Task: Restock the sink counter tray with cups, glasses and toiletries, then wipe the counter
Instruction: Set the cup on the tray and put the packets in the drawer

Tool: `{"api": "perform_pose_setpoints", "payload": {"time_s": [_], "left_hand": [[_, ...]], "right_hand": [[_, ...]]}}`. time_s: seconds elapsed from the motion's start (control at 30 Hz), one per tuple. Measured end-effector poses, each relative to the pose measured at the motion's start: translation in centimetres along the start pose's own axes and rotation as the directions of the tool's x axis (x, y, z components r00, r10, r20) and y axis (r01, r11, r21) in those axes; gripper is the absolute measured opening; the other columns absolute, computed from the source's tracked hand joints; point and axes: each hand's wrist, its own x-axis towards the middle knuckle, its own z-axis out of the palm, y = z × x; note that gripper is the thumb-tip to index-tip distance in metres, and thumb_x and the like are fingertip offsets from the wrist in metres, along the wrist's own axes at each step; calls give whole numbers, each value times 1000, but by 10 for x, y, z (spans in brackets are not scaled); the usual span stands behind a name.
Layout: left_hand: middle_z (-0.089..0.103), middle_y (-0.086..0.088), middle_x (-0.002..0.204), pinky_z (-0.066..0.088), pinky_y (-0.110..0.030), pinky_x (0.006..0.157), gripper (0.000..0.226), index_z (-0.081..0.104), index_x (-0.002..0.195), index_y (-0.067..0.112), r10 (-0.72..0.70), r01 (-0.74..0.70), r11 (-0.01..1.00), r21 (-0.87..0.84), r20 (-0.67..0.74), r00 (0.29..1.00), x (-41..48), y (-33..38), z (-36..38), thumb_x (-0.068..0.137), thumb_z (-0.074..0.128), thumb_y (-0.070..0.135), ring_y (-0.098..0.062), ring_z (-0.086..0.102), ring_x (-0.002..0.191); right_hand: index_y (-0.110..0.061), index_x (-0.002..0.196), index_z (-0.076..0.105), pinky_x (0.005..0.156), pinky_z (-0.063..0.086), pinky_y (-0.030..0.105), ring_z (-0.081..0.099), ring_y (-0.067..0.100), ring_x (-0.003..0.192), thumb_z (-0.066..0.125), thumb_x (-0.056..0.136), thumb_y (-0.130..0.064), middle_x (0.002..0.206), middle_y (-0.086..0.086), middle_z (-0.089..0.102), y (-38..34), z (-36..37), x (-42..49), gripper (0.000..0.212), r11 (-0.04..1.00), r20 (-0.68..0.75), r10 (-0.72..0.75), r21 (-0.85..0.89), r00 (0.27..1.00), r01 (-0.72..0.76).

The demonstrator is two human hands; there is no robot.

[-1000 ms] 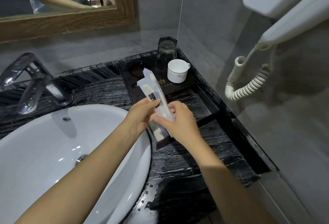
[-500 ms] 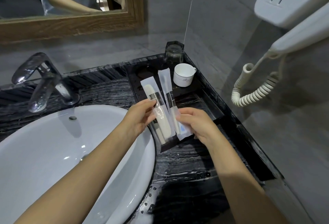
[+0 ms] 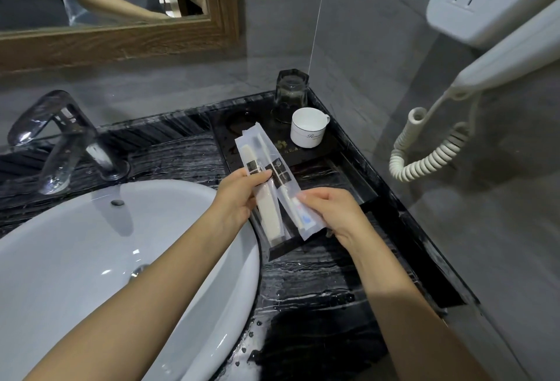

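A black tray (image 3: 351, 165) sits on the dark marble counter (image 3: 318, 289) in the right back corner. At its far end stand an upturned glass (image 3: 291, 96) and a white cup (image 3: 307, 127). My left hand (image 3: 239, 196) pinches a clear packet holding a white comb (image 3: 266, 208) over the tray's near end. Beside it on the right, my right hand (image 3: 336, 214) grips the lower end of a second clear packet with a toothbrush (image 3: 288, 196) inside. The two packets lie side by side, slightly overlapping.
A white basin (image 3: 91, 253) fills the lower left, with a chrome tap (image 3: 60, 144) behind it. A wall-mounted hairdryer (image 3: 500, 47) with a coiled cord (image 3: 430, 153) hangs at the right. A wood-framed mirror (image 3: 121, 44) is on the back wall. Water drops lie on the counter's front.
The packets, first held together in one bundle, have been spread apart into two, one in each hand, and lowered closer over the tray's near end.
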Motion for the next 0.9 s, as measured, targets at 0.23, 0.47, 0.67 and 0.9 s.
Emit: {"api": "perform_pose_setpoints", "payload": {"time_s": [0.23,0.47,0.67,0.9], "left_hand": [[71,3,61,55,-20,51,13,62,75,14,-44,46,995,-87,34,998,-2,-3,5,78,69,4,-7,67,57],[75,-4,73,60,-25,61,15,65,98,5,-105,128,977,-172,141,985,-5,0,4,86,60,12,-12,71,66],[74,-5,67,59,-25,58,28,58,117,-2,-131,151,967,-203,110,985,0,5,-8,91,50,6,-12,71,61],[74,-7,68,59,-27,56,31,57,119,0,-128,152,951,-268,103,986,1,9,-10,89,53,4,-14,71,62]], "right_hand": [[-17,89,71,75,49,16,64,8,87,65,86,-20,91,-4,71,-4,-5,-5,8,999,-51,-47,-18,998,46],[-11,81,72,64,52,18,64,10,69,71,79,-8,76,2,69,-12,-29,-3,4,1000,-110,16,-11,994,-17],[-6,83,74,61,51,23,62,15,59,75,73,-9,68,6,69,-11,-65,-10,10,961,-153,129,-223,980,-161],[8,77,68,59,38,28,48,21,61,70,74,-10,61,10,53,-17,-66,5,18,859,-233,98,-471,967,-201]]}}
